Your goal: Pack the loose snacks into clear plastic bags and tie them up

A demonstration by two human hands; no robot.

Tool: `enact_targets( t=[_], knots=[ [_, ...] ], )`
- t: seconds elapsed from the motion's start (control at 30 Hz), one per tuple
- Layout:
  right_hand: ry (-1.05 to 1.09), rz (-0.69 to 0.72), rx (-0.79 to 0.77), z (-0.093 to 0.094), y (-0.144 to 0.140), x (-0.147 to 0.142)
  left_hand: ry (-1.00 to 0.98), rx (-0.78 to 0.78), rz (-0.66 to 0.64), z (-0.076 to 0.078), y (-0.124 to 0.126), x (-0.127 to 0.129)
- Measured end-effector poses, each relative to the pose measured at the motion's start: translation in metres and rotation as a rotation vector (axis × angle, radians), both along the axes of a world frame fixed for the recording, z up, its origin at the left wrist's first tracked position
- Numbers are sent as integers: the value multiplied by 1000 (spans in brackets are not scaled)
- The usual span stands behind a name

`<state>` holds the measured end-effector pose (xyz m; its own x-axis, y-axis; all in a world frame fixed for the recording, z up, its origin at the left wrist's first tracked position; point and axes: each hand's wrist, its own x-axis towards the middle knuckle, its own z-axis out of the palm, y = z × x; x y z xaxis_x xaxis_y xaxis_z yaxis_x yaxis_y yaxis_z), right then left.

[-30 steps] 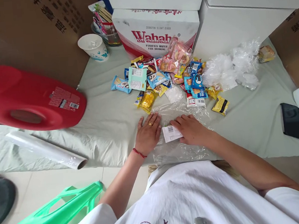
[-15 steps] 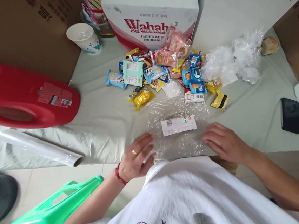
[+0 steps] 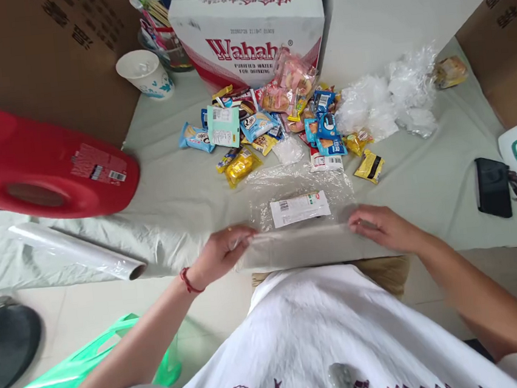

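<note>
The left hand pinches the near left corner of a clear plastic sheet with curled fingers, and the right hand grips the near right corner the same way, lifting that edge off the pale cloth-covered table. On the sheet, just beyond the raised edge, lies a white labelled packet; farther back sits a heap of snack packets before a Wahaha carton

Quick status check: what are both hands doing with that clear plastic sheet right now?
Left hand and right hand pinch the near edge of the plastic sheet, lifting it. White packet lies on it. Snack pile sits beyond, apart.
</note>
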<state>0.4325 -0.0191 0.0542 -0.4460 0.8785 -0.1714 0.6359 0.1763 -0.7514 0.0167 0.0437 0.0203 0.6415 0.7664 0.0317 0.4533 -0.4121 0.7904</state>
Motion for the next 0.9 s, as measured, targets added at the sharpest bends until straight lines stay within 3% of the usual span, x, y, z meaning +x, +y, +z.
enact_targets(
  t=[0.13,0.27,0.33,0.43,0.5,0.57,0.63,0.7,0.73,0.8,0.83,0.9],
  knots=[
    [28,-97,-89,5,55,4,4,89,97,10,47,10],
    [-166,-189,-146,-11,94,3,160,117,158,-6,78,25],
    [-407,-269,-20,-12,95,-4,200,121,211,-17,83,30],
    [-585,-364,345,2,80,-29,221,117,329,-25,82,29],
    [-508,-271,470,10,67,-53,197,96,438,-24,78,23],
    [-450,-94,454,11,61,-76,142,160,616,-15,68,18],
    [-495,35,372,4,62,-95,70,340,836,-1,51,18],
    [-571,69,299,-6,66,-105,-2,521,943,15,28,28],
    [-592,70,276,-9,69,-107,-26,560,898,21,17,36],
    [-603,66,259,-11,73,-107,-19,506,587,29,0,58],
    [-597,71,254,-9,76,-105,21,460,421,28,-4,71],
    [-572,96,246,-2,83,-101,143,380,237,21,-2,95]
  ],
)
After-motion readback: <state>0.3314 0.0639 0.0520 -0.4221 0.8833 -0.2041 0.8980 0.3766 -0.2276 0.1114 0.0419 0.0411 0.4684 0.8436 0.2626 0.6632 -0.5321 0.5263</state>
